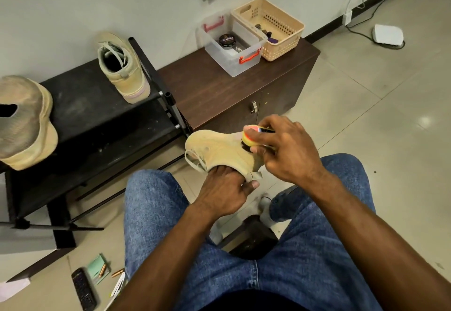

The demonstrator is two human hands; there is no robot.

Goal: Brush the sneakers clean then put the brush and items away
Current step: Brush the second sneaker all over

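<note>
A tan sneaker [214, 150] is held up in front of my knees, toe pointing left. My left hand [224, 188] grips it from below, with fingers tucked into its opening. My right hand [285, 149] grips a yellow and pink brush [251, 136], whose dark bristles press on the sneaker's upper. A second tan sneaker [125, 71] stands on the black shoe rack [80, 105] by the wall. On the brown cabinet [219, 91] sit a clear box [231, 44] holding a polish tin [227, 40] and a beige basket [271, 27].
A worn tan shoe [24, 122] lies at the rack's left end. On the tiled floor at lower left are a remote [83, 288], a green pad and some small metal pieces. A black stool [253, 237] sits between my legs. Cables and a white device [388, 35] lie at the far right.
</note>
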